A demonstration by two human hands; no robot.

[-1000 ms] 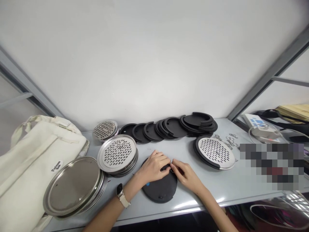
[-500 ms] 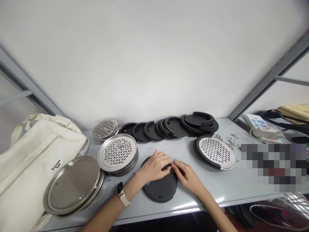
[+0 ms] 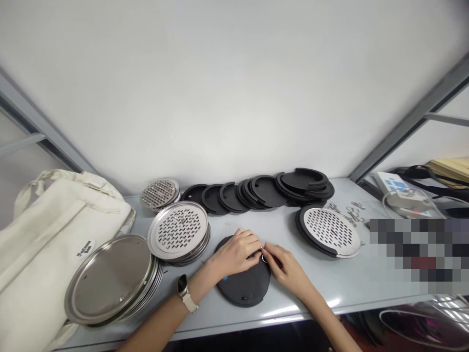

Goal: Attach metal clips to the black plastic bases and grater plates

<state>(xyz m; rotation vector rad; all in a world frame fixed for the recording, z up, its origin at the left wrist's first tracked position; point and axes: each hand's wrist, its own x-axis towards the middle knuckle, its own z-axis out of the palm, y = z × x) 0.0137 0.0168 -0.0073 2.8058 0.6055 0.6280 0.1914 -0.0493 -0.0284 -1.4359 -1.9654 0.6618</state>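
A round black plastic disc (image 3: 245,289) lies in front of me on the grey shelf, with a small blue spot on its left part. My left hand (image 3: 238,252) rests over its far part, fingers closed around the upper right edge; a watch is on this wrist. At that same edge my right hand (image 3: 281,265) pinches a small metal ring (image 3: 264,258) between thumb and forefinger. The fingertips of both hands nearly meet there. How the ring sits against the disc is hidden by the fingers.
Left stand stacks of metal grater discs (image 3: 178,230) and plain metal discs (image 3: 112,281), beside a cream bag (image 3: 54,254). Black discs (image 3: 269,191) line the wall. At right are a grater disc in a black holder (image 3: 331,232), loose metal rings (image 3: 354,212) and a white box (image 3: 397,188).
The view has shifted slightly. Both hands stay at the disc's edge, and a little more of the ring shows beside my right fingertips.
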